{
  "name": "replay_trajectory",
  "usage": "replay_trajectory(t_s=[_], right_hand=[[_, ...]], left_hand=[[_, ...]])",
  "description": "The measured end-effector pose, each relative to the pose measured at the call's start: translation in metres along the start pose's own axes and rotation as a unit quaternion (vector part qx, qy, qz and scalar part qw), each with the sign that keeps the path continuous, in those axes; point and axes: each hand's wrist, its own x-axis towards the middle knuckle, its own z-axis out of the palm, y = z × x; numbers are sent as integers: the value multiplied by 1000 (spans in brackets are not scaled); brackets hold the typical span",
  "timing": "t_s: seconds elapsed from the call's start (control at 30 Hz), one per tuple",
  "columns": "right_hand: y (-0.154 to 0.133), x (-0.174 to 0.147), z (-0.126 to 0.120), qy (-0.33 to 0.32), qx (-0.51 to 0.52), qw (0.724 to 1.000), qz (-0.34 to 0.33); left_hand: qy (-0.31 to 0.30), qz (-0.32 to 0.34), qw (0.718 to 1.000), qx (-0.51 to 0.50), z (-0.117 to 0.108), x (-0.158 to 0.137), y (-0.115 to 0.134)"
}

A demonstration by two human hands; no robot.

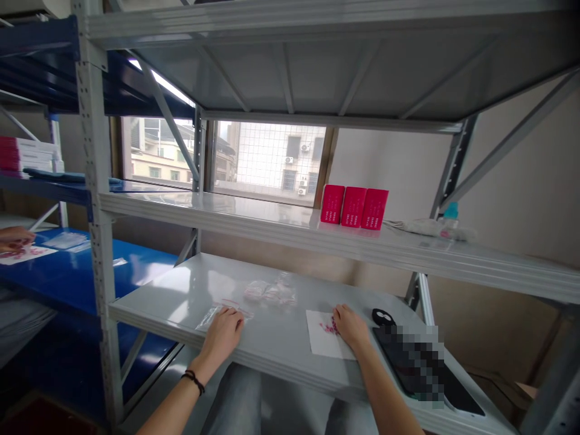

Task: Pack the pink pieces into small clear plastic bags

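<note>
My left hand [224, 332] lies on flat clear zip bags [208, 315] with reddish seal lines, on the grey shelf. Its fingers are curled down on the bags. To the right, my right hand [352, 327] rests at the edge of a white sheet of paper [321, 346]. Small pink pieces [327, 327] are scattered on that sheet, beside and partly under my fingertips. The right fingers are bent together, and whatever is between them is hidden. Behind and between both hands sits a heap of clear zip bags [270, 293], seemingly filled.
Right of my right hand lie a black round object [383, 317] and a dark flat device [394, 362], partly blurred out. Above, a shelf [254, 217] holds three pink boxes [354, 207] and a teal-capped bottle [450, 220]. At left, another person's hand [16, 240] works over a blue shelf [145, 257].
</note>
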Motion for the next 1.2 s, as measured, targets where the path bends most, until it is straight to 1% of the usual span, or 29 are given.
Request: replay_trajectory(t_s=[0.07, 0.13, 0.17, 0.2, 0.23, 0.27, 0.3, 0.33, 0.37, 0.4, 0.43, 0.47, 0.5, 0.53, 0.57, 0.6, 0.67, 0.7, 0.73, 0.8, 0.83, 0.87, 0.9, 0.97, 1.03, 1.1, 1.17, 1.2], right_hand=[[1, 0, -2, 10, 1, 1000, 8], [2, 0, -8, 33, 5, 999, 29], [2, 0, -12, 52, 13, 998, 42], [2, 0, -17, 78, 26, 995, 55], [-1, -2, -23, 112, 47, 990, 66], [-5, -5, -29, 148, 80, 983, 69], [-12, -10, -37, 178, 126, 974, 62], [-21, -18, -45, 194, 182, 963, 43], [-33, -27, -53, 193, 248, 949, 15], [-46, -39, -61, 162, 316, 934, -24], [-61, -51, -69, 108, 380, 916, -70], [-75, -65, -77, 58, 431, 895, -102], [-89, -78, -84, 13, 472, 872, -129], [-100, -90, -89, -24, 495, 855, -153], [-109, -100, -93, -41, 511, 843, -163], [-115, -109, -96, -52, 524, 834, -163], [-117, -122, -95, -59, 543, 826, -141], [-115, -126, -93, -60, 551, 823, -122], [-110, -130, -88, -61, 559, 821, -102], [-100, -137, -75, -57, 573, 816, -57], [-95, -141, -67, -55, 580, 812, -35], [-90, -146, -58, -52, 589, 806, -14], [-87, -150, -48, -51, 598, 800, 3], [-86, -161, -26, -34, 616, 786, 27], [-91, -174, -7, 5, 637, 770, 46], [-100, -186, 8, 30, 664, 745, 60], [-109, -195, 18, 22, 684, 726, 64], [-113, -198, 21, 15, 688, 723, 62]], left_hand=[[29, -17, 998, -55, 0, 3, 1], [56, -50, 985, -152, -3, 7, 4], [64, -74, 971, -216, -6, 8, 6], [65, -100, 950, -289, -10, 9, 9], [59, -125, 919, -369, -14, 10, 14], [47, -147, 878, -453, -19, 9, 19], [32, -165, 827, -537, -23, 7, 26], [15, -181, 768, -614, -27, 5, 34], [-2, -194, 709, -678, -31, 2, 43], [-19, -208, 655, -726, -33, -2, 53], [-35, -220, 612, -759, -36, -6, 63], [-49, -226, 582, -779, -37, -10, 74], [-63, -225, 567, -790, -38, -14, 84], [-76, -219, 564, -792, -38, -18, 93], [-91, -210, 570, -789, -38, -22, 101], [-108, -197, 583, -781, -38, -25, 108], [-134, -171, 624, -750, -34, -32, 116], [-126, -167, 652, -729, -31, -35, 118], [-96, -173, 686, -700, -27, -39, 119], [10, -205, 750, -629, -14, -48, 120], [56, -217, 771, -595, -6, -54, 122], [82, -219, 784, -574, 2, -60, 126], [86, -212, 790, -568, 10, -67, 132], [54, -180, 785, -591, 24, -81, 149], [19, -160, 764, -625, 34, -94, 168], [-3, -160, 739, -654, 39, -103, 182], [-19, -162, 725, -669, 41, -106, 186], [-26, -159, 727, -667, 43, -107, 183]])
